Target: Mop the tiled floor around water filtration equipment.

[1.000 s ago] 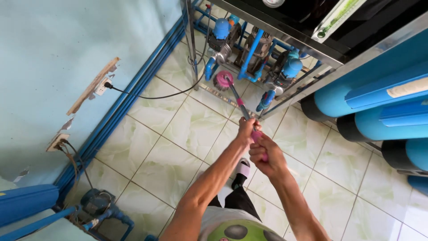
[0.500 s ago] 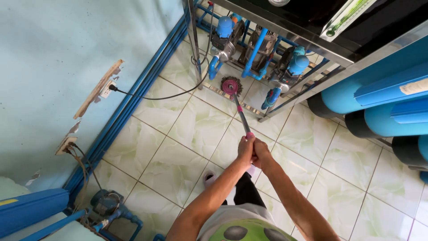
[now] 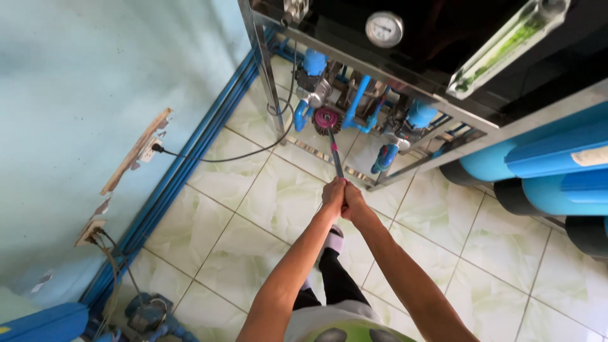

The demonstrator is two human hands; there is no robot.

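Both our hands are clenched on the near end of a long-handled brush — the left hand point(image 3: 332, 195) and the right hand point(image 3: 353, 201) pressed together, knuckle to knuckle, arms stretched out over the tiled floor point(image 3: 253, 209).

Far left, the pale blue wall point(image 3: 82, 82) carries a socket strip on a wooden board point(image 3: 140, 151), with a black cable point(image 3: 228, 157) running from it across the tiles to the metal frame point(image 3: 266, 69) of the water-treatment rig. Low in the left corner sits a small blue pump point(image 3: 149, 313).

Moving right, the brush handle point(image 3: 335, 161) runs from our grip up and slightly left, its long axis pointing away from us towards the base of the rig. Its round pink-red brush head point(image 3: 327, 120) sits at the far end, faced into the blue pipes and valves point(image 3: 358, 101) just inside the frame's bottom rail.

To scrub well here, we judge it best to keep the hands stacked tight and push along the handle's line — not sideways — so the head stays flat against the fittings without snagging the cable nearby.

Above hangs a round pressure gauge point(image 3: 384, 28); far right lie large blue cylinders point(image 3: 538, 164).
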